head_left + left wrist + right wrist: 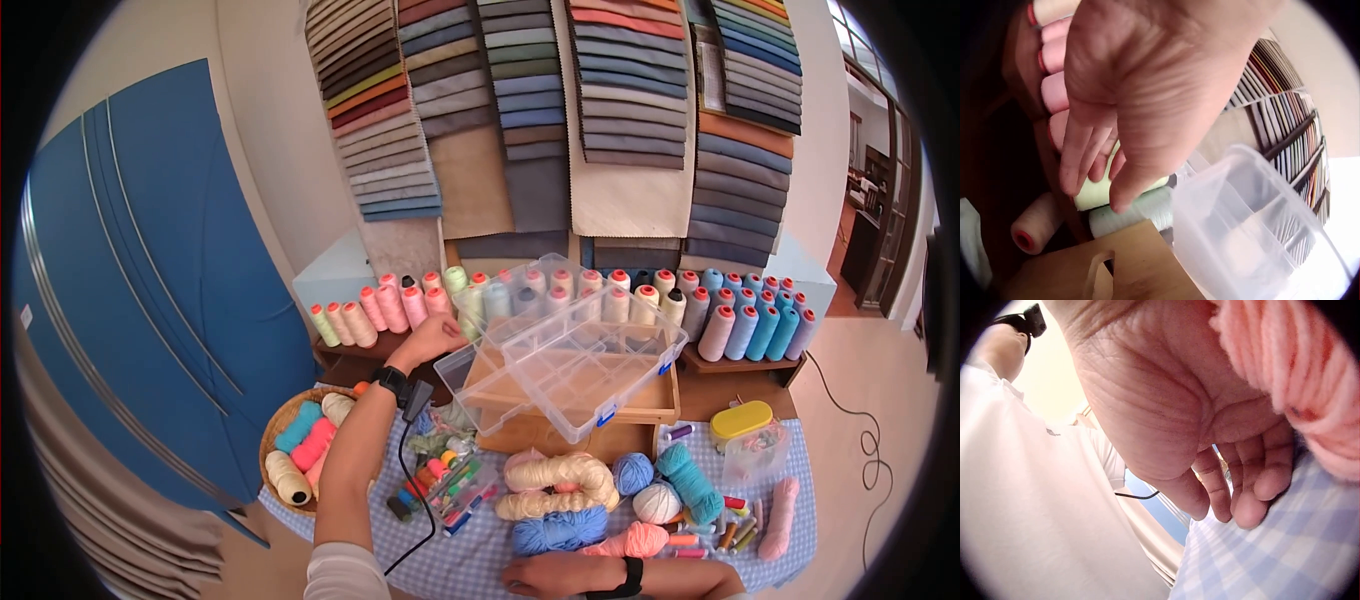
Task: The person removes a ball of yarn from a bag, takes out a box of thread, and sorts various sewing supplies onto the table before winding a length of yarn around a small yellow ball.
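My left hand (435, 340) reaches to the thread cones at the left of the clear plastic box (575, 355). In the left wrist view, the fingers and thumb of that hand (1154, 81) hang slightly bent over a pale yellow-green cone (1092, 194); whether they touch it I cannot tell. A whitish cone (1138, 211) lies beside it. My right hand (545, 575) is low at the table's front, near the peach yarn (640, 540). The right wrist view shows this hand (1166, 406) with loosely bent fingers and nothing held, above the checked cloth (1297, 537).
Wooden tray (650, 400) under the clear box; yarn basket (272, 440) at left. Cream yarn (560, 475), blue yarn (560, 530), teal yarn (690, 485) and small spools lie on the table. A yellow-lidded container (742, 420) stands at right. A black cable (405, 480) hangs from my left wrist.
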A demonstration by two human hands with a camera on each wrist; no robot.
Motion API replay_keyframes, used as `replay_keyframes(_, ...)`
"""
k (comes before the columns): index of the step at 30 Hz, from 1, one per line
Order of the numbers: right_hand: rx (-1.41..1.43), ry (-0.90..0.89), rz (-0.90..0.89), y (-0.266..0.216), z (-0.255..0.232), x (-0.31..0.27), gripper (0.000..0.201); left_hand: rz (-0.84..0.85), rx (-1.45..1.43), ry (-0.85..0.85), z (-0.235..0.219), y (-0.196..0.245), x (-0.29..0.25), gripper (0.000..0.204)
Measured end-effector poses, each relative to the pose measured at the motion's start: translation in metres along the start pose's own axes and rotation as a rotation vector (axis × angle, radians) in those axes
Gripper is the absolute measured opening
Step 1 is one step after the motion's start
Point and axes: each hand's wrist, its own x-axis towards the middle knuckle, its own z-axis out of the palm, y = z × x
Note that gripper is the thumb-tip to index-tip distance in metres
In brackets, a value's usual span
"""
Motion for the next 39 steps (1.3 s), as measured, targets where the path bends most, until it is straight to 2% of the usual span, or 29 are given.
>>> replay_keyframes(3, 0.001, -0.073, 0.097, -0.01, -0.009, 0.003, 0.021, 0.063, -0.247, -0.119, 0.01, -0.01, -0.003, 0.032)
replay_keyframes(5, 0.004, -0.065, 0.068, -0.003, -0.005, 0.003, 0.021, 0.025, -0.247, -0.117, 0.014, -0.015, 0.0, 0.041)
replay_keyframes(11, 0.029, -0.071, 0.067, -0.001, -0.003, 0.002, 0.021, -0.052, -0.175, -0.104, 0.015, -0.008, 0.0, 0.045)
replay_keyframes(14, 0.027, -0.134, 0.087, 0.004, -0.001, 0.002, 0.02, 0.018, -0.324, -0.073, 0.017, -0.031, -0.004, 0.044)
replay_keyframes(15, 0.019, -0.167, 0.092, 0.008, 0.002, 0.001, 0.02, 0.03, -0.294, -0.004, 0.014, -0.028, -0.014, 0.043)
replay_keyframes(16, 0.052, -0.191, 0.084, 0.008, 0.01, -0.001, 0.02, -0.032, -0.315, -0.024, 0.002, -0.022, -0.038, 0.041)
replay_keyframes(18, 0.047, -0.045, 0.035, 0.012, 0.01, -0.001, 0.017, -0.108, -0.37, -0.019, -0.035, -0.021, -0.054, 0.034)
replay_keyframes(19, 0.074, -0.062, 0.029, 0.011, 0.012, -0.002, 0.017, -0.142, -0.404, 0.008, -0.052, -0.034, -0.065, 0.029)
replay_keyframes(21, 0.037, -0.078, 0.073, 0.011, 0.009, -0.001, 0.018, -0.236, -0.074, 0.162, -0.087, -0.066, -0.082, 0.022)
replay_keyframes(23, 0.044, -0.071, 0.043, 0.011, 0.01, -0.002, 0.018, -0.258, 0.491, 0.24, -0.116, -0.106, -0.098, 0.021)
replay_keyframes(24, 0.046, -0.057, 0.037, 0.012, 0.009, -0.001, 0.018, -0.35, 0.529, 0.328, -0.12, -0.117, -0.107, 0.028)
replay_keyframes(25, 0.046, -0.042, 0.033, 0.011, 0.009, -0.001, 0.019, -0.351, 0.532, 0.331, -0.121, -0.131, -0.116, 0.028)
replay_keyframes(27, 0.035, -0.063, 0.054, 0.01, 0.007, 0.0, 0.019, -0.248, 0.452, 0.157, -0.122, -0.149, -0.122, 0.033)
replay_keyframes(29, 0.025, -0.079, 0.081, 0.007, 0.004, 0.0, 0.019, -0.279, 0.503, 0.171, -0.101, -0.127, -0.12, 0.048)
replay_keyframes(31, 0.032, -0.105, 0.087, 0.005, 0.002, 0.001, 0.019, -0.49, 0.546, 0.022, -0.086, -0.097, -0.115, 0.069)
replay_keyframes(32, 0.029, -0.103, 0.088, 0.006, 0.004, 0.0, 0.019, -0.486, 0.546, 0.022, -0.08, -0.091, -0.113, 0.069)
replay_keyframes(34, 0.034, -0.082, 0.074, 0.01, 0.006, 0.0, 0.019, -0.651, 0.761, -0.228, -0.068, -0.084, -0.106, 0.096)
replay_keyframes(35, 0.029, -0.072, 0.075, 0.011, 0.005, 0.0, 0.019, -0.64, 0.767, -0.228, -0.063, -0.081, -0.1, 0.096)
replay_keyframes(38, 0.03, -0.154, 0.124, 0.008, 0.002, 0.001, 0.021, -0.732, 1.021, -0.442, -0.044, -0.077, -0.091, 0.099)
replay_keyframes(39, 0.035, -0.159, 0.126, 0.008, 0.002, 0.001, 0.021, -0.73, 1.023, -0.442, -0.041, -0.077, -0.089, 0.099)
